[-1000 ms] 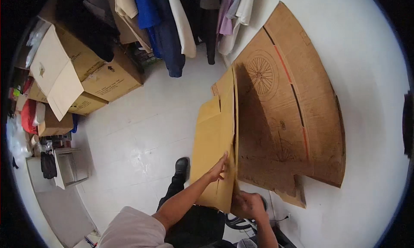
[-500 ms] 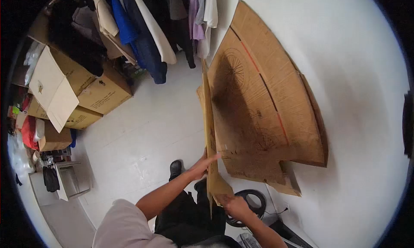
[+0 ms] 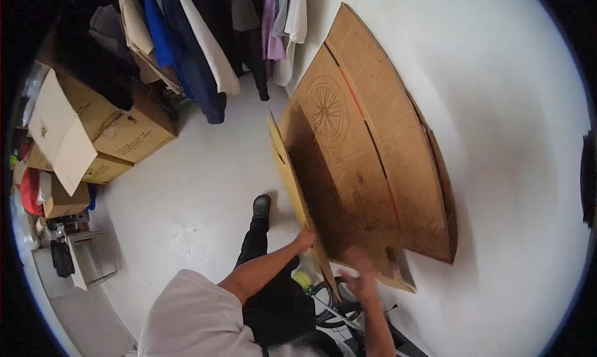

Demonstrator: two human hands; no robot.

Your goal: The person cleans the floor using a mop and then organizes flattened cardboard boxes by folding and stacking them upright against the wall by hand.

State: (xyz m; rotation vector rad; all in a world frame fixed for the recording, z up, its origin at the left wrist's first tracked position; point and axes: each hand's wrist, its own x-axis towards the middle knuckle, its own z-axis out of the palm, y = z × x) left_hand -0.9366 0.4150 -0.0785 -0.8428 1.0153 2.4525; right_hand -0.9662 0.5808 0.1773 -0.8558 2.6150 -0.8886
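The left hand (image 3: pixel 305 240) was on the near part of the cardboard panel (image 3: pixel 290 182), and the right hand (image 3: pixel 362 275) was right of its near end. Right of the panel, the cardboard sheet (image 3: pixel 379 170) stood against the wall (image 3: pixel 516 158). Clothes (image 3: pixel 196 52) hung at the far side, with boxes (image 3: pixel 138 133) to the far left.
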